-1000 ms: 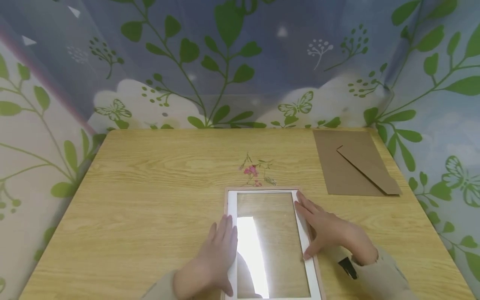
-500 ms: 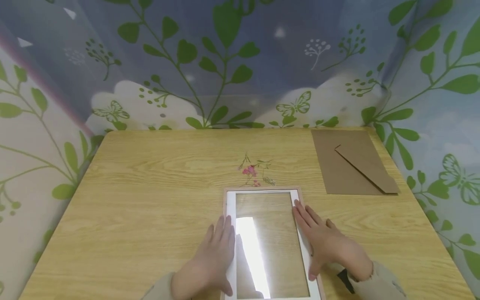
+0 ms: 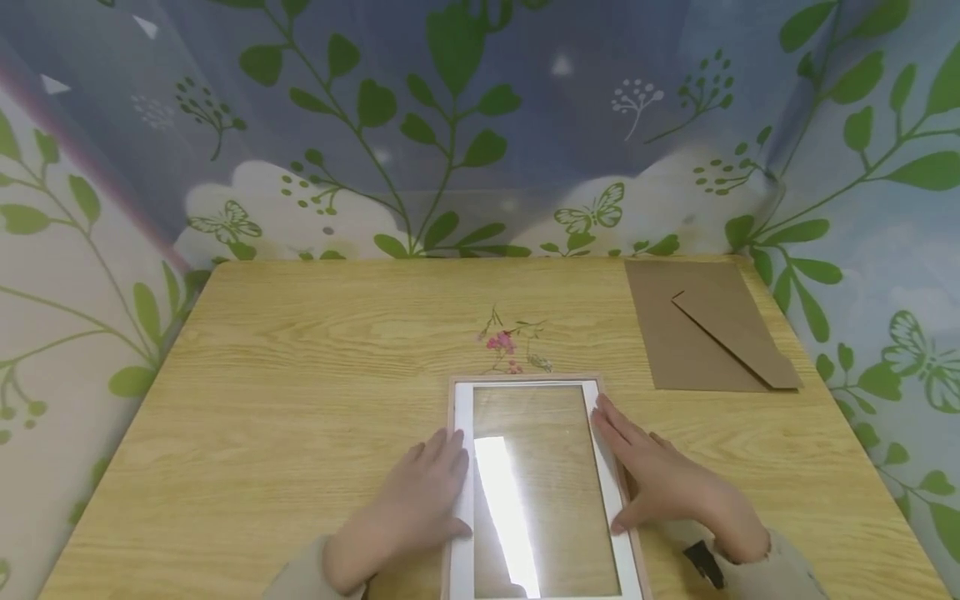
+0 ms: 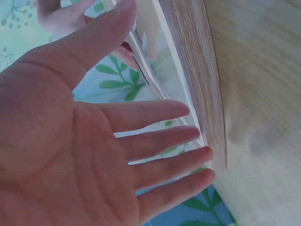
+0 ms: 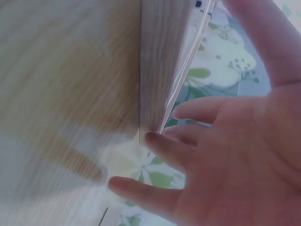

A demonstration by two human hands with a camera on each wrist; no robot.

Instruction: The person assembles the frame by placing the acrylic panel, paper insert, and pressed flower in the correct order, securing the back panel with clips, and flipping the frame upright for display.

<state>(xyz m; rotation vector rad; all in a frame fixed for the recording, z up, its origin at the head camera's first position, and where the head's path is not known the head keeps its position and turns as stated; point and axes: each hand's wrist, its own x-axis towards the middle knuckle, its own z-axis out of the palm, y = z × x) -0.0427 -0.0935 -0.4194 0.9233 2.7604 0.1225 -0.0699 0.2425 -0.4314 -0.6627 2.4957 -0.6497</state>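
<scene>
A picture frame with a thin wooden edge and a white inner border lies at the near middle of the table. Its clear pane shows a bright strip of reflected light. My left hand lies along the left side, fingertips and thumb at the white border. On the right side my right hand rests its fingertips and thumb against the border. From the left wrist view, straight fingers reach to the wooden side. The right wrist view has spread fingers beside the opposite wooden side.
Small dried flowers, pink with green stems, lie just beyond the frame's far edge. A brown backing board with a stand flap is at the table's back right. Patterned cloth surrounds the table on its far and lateral sides.
My right hand slid slightly nearer along the frame's side, then back a little. My left thumb has moved farther up the left border. The frame stays in place.
</scene>
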